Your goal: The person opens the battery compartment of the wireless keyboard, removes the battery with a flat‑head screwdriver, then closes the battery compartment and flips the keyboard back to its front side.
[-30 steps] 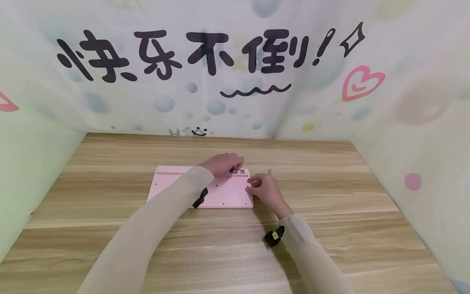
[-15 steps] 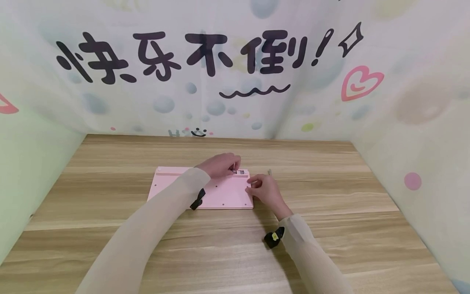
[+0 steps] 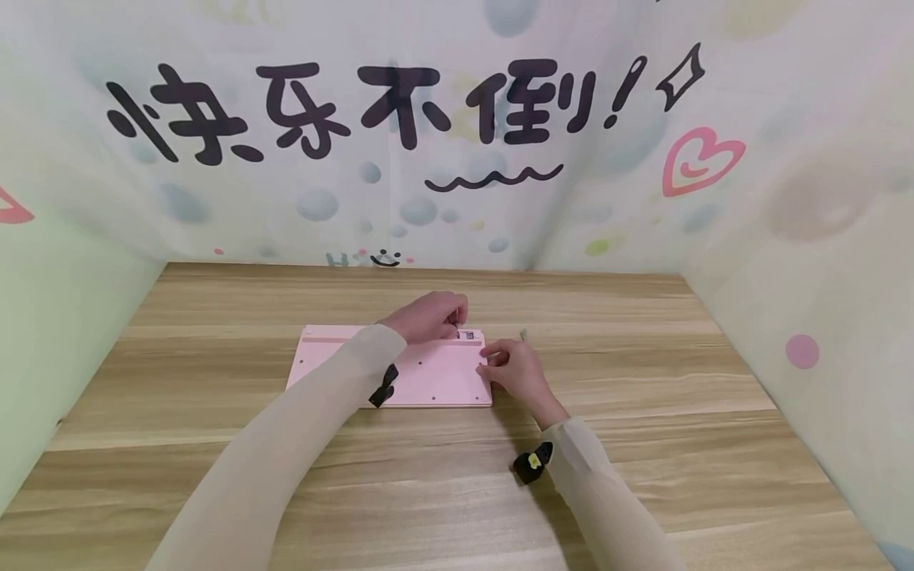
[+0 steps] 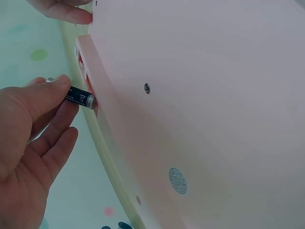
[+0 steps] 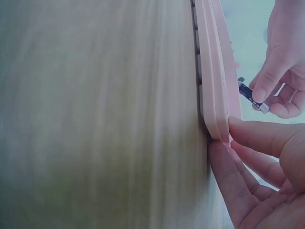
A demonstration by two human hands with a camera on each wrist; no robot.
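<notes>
A pink keyboard (image 3: 435,377) lies face down on the wooden table, its screw-dotted back upward. My left hand (image 3: 428,317) pinches a small dark cylindrical battery (image 4: 81,97) between thumb and fingers. One silver end of that battery is right at the opening of the battery compartment (image 3: 469,335), in the raised strip along the keyboard's far edge; the battery is tilted out of it. Fingers of my right hand (image 3: 520,369) grip the keyboard's right edge, with the thumb on one face and fingertips at the other, as the right wrist view shows.
A small pale piece (image 3: 524,335) lies on the table (image 3: 607,357) just beyond my right hand. A printed curtain (image 3: 400,214) hangs along the table's far edge and both sides. Key edges (image 5: 199,69) show beneath the keyboard in the right wrist view.
My left hand has drawn back slightly to the left and up with the battery, uncovering less dark shape in the compartment. The right hand keeps its grip on the keyboard's edge.
</notes>
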